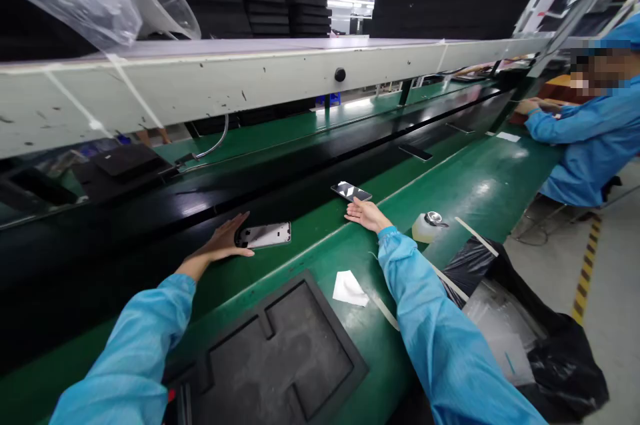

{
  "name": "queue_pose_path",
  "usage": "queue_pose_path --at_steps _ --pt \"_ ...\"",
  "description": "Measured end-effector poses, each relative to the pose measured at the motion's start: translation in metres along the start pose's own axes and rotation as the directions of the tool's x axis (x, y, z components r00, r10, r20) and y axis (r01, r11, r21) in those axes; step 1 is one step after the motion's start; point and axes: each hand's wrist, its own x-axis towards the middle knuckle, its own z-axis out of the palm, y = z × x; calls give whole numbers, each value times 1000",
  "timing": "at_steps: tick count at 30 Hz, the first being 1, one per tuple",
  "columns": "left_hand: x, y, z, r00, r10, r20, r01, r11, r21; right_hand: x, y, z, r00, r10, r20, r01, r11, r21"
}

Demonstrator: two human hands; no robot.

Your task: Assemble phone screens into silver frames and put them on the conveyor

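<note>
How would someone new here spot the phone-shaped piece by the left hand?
Find the long green workbench, then the dark tray on it, nearest the camera. Beyond the tray, a flat phone-shaped piece lies with one end between the thumb and fingers of the left hand. Its pale face with small dark marks sets it apart from the dark, glossy phone by the right hand.

Your left sleeve (135, 338), left of the dark foam tray (295, 345), and your right sleeve (435, 321), to its right, are light blue, loose and creased, gathered at the wrists. Beyond the tray, your left hand (220, 241) and right hand (369, 214) are bare.
</note>
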Motion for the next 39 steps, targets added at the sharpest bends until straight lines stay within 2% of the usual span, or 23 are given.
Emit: queue_pose_path --at_steps 3,6,11,15,17,20,21,22,23,24,26,27,29,31,32,33,35,36,37,39 --pt "17 -7 9 994 -111 14 112 979 -169 10 -5 1 995 53 -85 -59 996 -63" --pt "18 -8 17 984 -176 0 166 927 -336 12 -9 9 982 87 -165 -112 982 -149" --pt "-10 13 13 972 -212 -100 117 808 -578 -5 -22 29 964 55 -260 -142 933 -329" --pt "-49 39 -17 941 -226 -252 -12 722 -692 -43 -23 50 964 -71 -256 -79 844 -530" --pt "-78 53 -41 894 -248 -374 -100 702 -705 -77 -6 72 975 -149 -166 6 762 -647" --pt "-139 74 -79 777 -293 -558 -254 664 -703 -158 50 119 977 -176 118 203 619 -759" --pt "-164 82 -90 758 -306 -576 -315 601 -735 -191 74 135 962 -139 233 270 582 -767" --pt "-191 90 -98 743 -322 -586 -375 526 -764 -226 99 150 926 -90 367 356 535 -766" --pt "-219 97 -103 738 -329 -589 -427 449 -785 -259 122 164 849 -32 527 492 411 -768" --pt "-248 103 -104 730 -356 -583 -457 379 -805 -290 144 177 783 49 621 582 296 -757" --pt "-304 110 -100 702 -444 -557 -472 295 -830 -334 176 198 716 176 676 665 124 -736" --pt "-330 110 -94 673 -499 -546 -474 276 -836 -346 186 206 714 205 670 672 68 -737" --pt "-373 108 -81 606 -592 -531 -476 265 -839 -353 197 216 731 212 649 660 25 -751" --pt "-402 106 -68 550 -666 -503 -453 268 -850 -343 198 217 744 198 638 640 65 -766" --pt "-413 105 -63 534 -695 -483 -435 264 -861 -335 197 215 744 188 642 632 117 -766" --pt "-421 104 -58 527 -716 -458 -412 256 -874 -327 196 211 739 180 649 620 193 -760" --pt "-433 103 -49 543 -737 -404 -371 221 -902 -312 193 199 737 165 656 554 410 -725" --pt "-437 101 -45 573 -734 -364 -345 187 -920 -307 192 193 736 153 659 496 541 -679" --pt "-440 99 -40 627 -718 -301 -298 136 -945 -304 191 187 732 136 667 430 667 -609" --pt "-442 93 -27 764 -635 -116 -140 13 -990 -305 189 175 709 81 700 325 844 -426"
